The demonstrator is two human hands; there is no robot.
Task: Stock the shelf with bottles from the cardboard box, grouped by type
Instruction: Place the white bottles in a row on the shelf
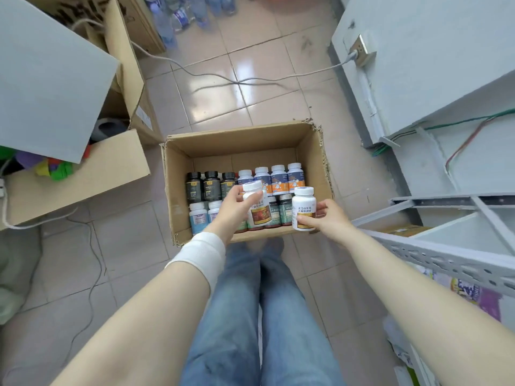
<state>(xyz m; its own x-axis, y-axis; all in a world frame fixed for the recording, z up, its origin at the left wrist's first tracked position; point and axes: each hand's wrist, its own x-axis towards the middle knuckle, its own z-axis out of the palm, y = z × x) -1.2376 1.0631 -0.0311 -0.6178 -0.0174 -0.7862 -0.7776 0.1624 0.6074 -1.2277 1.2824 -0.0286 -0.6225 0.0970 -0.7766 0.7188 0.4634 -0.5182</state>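
Observation:
An open cardboard box (312,151) stands on the floor in front of me, holding several upright bottles: black ones (211,186) at the back left, white ones with orange-blue labels (278,178) at the back right, pale blue-labelled ones (198,217) at the front left. My left hand (232,210), with a white wrap on its wrist, grips a white bottle with a red label (255,206) above the box. My right hand (328,217) holds a matching white bottle (303,208) upright over the box's front right. The grey metal shelf (446,263) is at my right.
Larger cardboard boxes (83,176) with coloured items stand at the left. A grey cable (223,78) runs across the tiled floor to a wall socket (361,48). Water bottles (178,18) lie at the far end. My jeans-clad legs (264,316) are below the box.

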